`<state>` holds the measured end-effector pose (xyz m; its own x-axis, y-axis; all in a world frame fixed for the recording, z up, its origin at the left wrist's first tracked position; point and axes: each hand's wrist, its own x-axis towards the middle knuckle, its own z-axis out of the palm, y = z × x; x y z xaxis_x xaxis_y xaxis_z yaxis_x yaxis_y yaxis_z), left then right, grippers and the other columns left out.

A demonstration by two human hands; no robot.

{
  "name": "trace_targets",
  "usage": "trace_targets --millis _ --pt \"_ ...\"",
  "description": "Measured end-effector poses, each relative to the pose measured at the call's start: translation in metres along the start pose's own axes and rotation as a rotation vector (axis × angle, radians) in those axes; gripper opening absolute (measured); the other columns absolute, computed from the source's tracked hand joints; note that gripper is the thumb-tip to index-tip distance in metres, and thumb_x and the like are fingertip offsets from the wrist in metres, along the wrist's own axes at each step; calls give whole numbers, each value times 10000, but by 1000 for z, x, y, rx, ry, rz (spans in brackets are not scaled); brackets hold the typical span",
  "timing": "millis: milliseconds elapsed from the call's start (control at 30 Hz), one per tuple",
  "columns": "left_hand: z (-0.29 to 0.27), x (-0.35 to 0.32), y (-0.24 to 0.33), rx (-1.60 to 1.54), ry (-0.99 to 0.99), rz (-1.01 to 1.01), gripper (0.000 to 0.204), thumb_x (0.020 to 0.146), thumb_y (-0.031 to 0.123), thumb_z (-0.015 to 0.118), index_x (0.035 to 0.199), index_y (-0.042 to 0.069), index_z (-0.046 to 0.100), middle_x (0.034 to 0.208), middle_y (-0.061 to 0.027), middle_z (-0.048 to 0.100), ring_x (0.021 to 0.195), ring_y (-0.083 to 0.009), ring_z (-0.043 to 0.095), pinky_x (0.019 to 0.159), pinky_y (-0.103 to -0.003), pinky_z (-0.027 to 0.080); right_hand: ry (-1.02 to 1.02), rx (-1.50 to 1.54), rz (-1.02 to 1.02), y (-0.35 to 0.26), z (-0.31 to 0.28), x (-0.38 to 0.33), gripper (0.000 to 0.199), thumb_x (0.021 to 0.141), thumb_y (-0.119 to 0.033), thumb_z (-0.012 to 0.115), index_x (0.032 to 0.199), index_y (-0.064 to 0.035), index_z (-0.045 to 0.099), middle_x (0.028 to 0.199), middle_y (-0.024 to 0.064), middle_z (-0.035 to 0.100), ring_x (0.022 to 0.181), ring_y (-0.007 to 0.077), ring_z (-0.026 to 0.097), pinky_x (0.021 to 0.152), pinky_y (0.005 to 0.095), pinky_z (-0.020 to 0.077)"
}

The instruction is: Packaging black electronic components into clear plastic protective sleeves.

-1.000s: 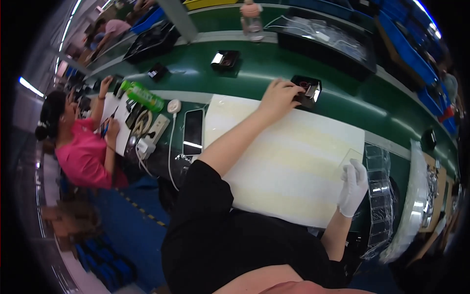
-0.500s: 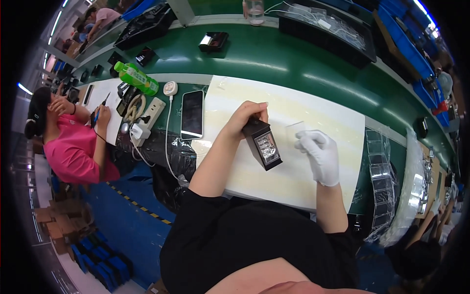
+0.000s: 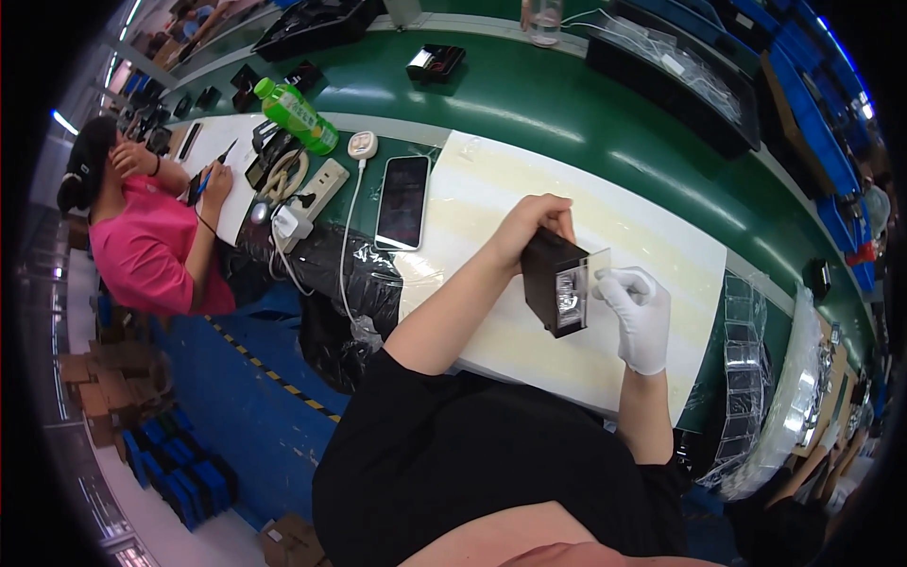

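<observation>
Left hand (image 3: pixel 534 222) grasping black box (image 3: pixel 556 283), gloved right hand (image 3: pixel 638 317) pinching clear film (image 3: pixel 597 262), box contents unclear

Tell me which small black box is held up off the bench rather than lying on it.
The black box between the left hand and the white-gloved right hand, over the pale mat. The other box lies untouched on the green belt.

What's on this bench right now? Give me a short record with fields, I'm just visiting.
left hand: bare, holds a small black box from above
right hand: in a white glove, pinches a clear plastic sheet against the box
surface: pale cream mat on a green bench
beside the mat: black smartphone lying flat, green plastic bottle
nearby: a person in a pink shirt at the left
</observation>
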<state>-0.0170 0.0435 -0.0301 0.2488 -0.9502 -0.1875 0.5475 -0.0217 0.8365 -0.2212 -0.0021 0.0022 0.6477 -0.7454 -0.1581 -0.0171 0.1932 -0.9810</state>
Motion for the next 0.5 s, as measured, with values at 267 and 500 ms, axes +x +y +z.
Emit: trace_targets --millis 267,500 --pt "23 13 4 116 104 58 396 887 224 501 607 -13 650 627 -117 660 525 -129 550 590 -176 412 98 -183 -168 9 -4 -4 206 831 -1 688 1031 49 673 914 94 683 798 178 609 764 268 489" --pt "31 66 10 667 123 256 352 924 200 507 685 -2 667 666 -72 654 632 -139 544 625 -249 429 257 -695 -339 13 -3 6 330 868 -20 622 1193 38 609 1085 136 651 921 229 600 863 314 476"
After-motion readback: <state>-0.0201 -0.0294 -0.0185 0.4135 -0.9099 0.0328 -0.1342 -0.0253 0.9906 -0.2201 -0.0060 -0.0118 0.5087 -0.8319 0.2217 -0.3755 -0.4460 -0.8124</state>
